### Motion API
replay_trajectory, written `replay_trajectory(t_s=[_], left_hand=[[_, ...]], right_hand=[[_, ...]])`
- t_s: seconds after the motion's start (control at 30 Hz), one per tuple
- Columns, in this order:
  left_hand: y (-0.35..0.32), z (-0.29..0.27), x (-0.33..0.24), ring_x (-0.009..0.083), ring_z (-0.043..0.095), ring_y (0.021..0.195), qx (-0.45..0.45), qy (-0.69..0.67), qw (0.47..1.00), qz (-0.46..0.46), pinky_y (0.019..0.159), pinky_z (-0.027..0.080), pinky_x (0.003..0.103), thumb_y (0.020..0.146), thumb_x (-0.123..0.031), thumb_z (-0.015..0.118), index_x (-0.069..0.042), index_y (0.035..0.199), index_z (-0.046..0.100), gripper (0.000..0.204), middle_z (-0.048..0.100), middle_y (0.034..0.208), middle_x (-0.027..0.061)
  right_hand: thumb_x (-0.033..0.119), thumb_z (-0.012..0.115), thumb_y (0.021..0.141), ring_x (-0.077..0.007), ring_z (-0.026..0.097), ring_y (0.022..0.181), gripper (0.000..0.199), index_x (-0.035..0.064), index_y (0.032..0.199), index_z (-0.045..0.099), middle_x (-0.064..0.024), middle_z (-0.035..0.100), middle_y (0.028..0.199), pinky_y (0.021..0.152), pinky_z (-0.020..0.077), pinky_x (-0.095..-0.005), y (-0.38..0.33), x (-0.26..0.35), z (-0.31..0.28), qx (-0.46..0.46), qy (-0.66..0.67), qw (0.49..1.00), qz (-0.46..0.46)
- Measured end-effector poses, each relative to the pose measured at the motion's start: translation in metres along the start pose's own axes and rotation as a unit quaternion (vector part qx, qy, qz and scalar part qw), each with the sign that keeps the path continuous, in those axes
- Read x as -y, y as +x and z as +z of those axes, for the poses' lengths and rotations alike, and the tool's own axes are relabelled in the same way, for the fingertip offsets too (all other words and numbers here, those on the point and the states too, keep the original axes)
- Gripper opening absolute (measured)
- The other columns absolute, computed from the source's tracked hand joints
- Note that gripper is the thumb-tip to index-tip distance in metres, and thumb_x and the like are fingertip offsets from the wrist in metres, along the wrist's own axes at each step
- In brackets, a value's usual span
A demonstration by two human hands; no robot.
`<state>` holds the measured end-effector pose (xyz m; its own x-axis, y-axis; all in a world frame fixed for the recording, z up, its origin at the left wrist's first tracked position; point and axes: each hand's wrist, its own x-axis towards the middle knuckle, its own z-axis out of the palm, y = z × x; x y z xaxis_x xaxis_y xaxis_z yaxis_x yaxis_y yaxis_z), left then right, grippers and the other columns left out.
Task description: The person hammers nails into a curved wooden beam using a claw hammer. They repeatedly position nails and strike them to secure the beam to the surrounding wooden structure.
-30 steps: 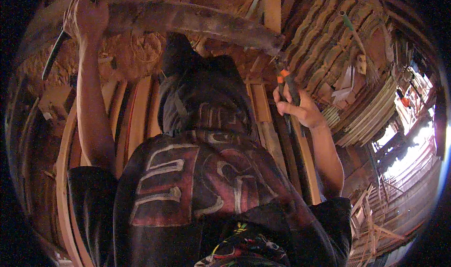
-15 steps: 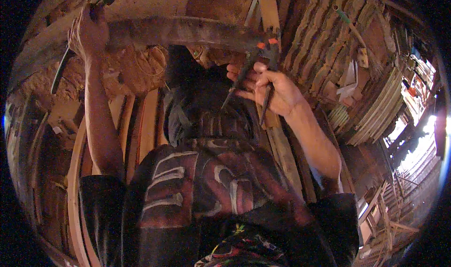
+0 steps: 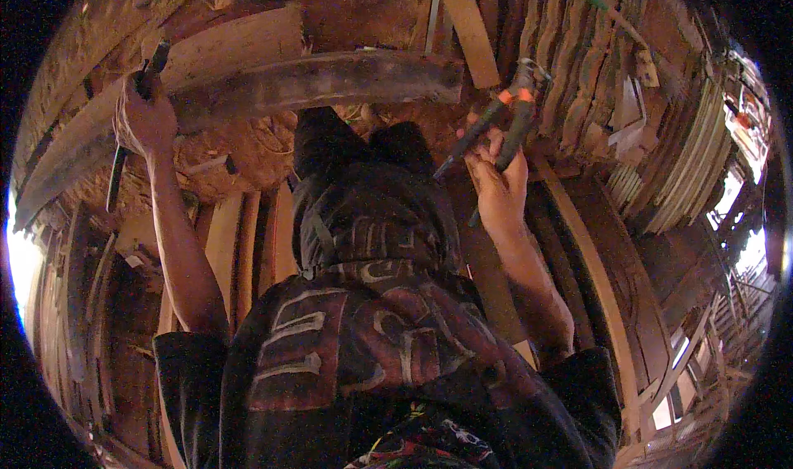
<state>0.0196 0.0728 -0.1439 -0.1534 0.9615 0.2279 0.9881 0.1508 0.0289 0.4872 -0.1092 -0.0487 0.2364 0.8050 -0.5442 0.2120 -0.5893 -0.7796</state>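
Note:
My left hand (image 3: pixel 147 122), at the left beside a long dark beam (image 3: pixel 330 81), is closed round a dark hammer (image 3: pixel 154 63). Above the fist shows its head end, and the thin handle slants down below it. On the right, my right hand (image 3: pixel 500 180) grips a pair of pincers (image 3: pixel 512 130) with dark handles and orange bands. Their metal jaws point up, past the right end of the beam, and the handles spread apart. Both tools are clear of the beam.
Wood shavings (image 3: pixel 264 130) litter the ground under the beam. Stacked wavy-edged sheets (image 3: pixel 562 48) lie at the far right, with a green-ended stick (image 3: pixel 611 11) on them. Planks (image 3: pixel 223 238) lie to either side of my legs. A pale board (image 3: pixel 467 27) stands beyond the beam.
My right hand has moved right with the pincers, away from the beam's end. My left hand, holding the hammer, has shifted slightly left and down. The view has shifted a little.

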Motion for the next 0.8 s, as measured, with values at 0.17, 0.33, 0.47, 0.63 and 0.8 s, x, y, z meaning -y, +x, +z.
replay_trajectory(t_s=[0.17,0.33,0.47,0.63,0.8], left_hand=[[0.011,-0.011,0.006,0.0355,0.066,0.086,0.041,0.034,0.998,-0.032,0.076,0.047,0.048,0.088,-0.039,0.066,-0.016,0.103,0.067,0.028,0.071,0.087,0.0077],[0.008,-0.017,0.009,0.0365,0.065,0.085,-0.015,0.018,1.000,0.006,0.077,0.048,0.048,0.087,-0.037,0.068,-0.007,0.105,0.066,0.035,0.069,0.086,0.0137],[0.009,-0.032,0.040,0.0385,0.064,0.092,-0.110,0.028,0.991,0.067,0.080,0.048,0.048,0.089,-0.038,0.066,0.001,0.108,0.064,0.043,0.069,0.096,0.0197],[0.003,-0.111,0.041,0.0382,0.064,0.100,0.020,-0.103,0.988,-0.114,0.089,0.047,0.045,0.096,-0.044,0.060,0.003,0.119,0.061,0.052,0.068,0.112,0.0212],[-0.051,-0.124,0.026,0.0292,0.062,0.091,0.037,-0.175,0.972,-0.154,0.087,0.047,0.039,0.100,-0.033,0.058,0.003,0.121,0.057,0.042,0.067,0.103,0.0153]], right_hand=[[-0.010,0.041,0.087,-0.0278,0.060,0.120,0.024,0.0048,0.107,0.040,-0.0214,0.053,0.132,0.095,0.0502,-0.0419,-0.005,0.031,-0.010,0.141,0.045,0.975,0.166],[0.002,0.058,0.086,-0.0341,0.060,0.110,0.026,0.0007,0.110,0.047,-0.0209,0.057,0.117,0.089,0.0480,-0.0471,-0.009,0.032,0.022,0.067,-0.279,0.946,-0.149],[0.010,0.073,0.080,-0.0384,0.057,0.108,0.035,0.0051,0.111,0.059,-0.0176,0.056,0.112,0.092,0.0479,-0.0474,0.024,0.082,0.079,0.146,-0.323,0.892,-0.281],[0.028,0.074,0.081,-0.0357,0.058,0.114,0.038,0.0101,0.114,0.065,-0.0133,0.057,0.122,0.098,0.0467,-0.0499,0.091,0.126,0.162,0.184,-0.373,0.794,-0.443],[0.039,0.069,0.087,-0.0374,0.055,0.121,0.043,0.0177,0.124,0.064,-0.0135,0.052,0.136,0.107,0.0405,-0.0559,0.198,0.139,0.233,0.203,-0.413,0.728,-0.508]])
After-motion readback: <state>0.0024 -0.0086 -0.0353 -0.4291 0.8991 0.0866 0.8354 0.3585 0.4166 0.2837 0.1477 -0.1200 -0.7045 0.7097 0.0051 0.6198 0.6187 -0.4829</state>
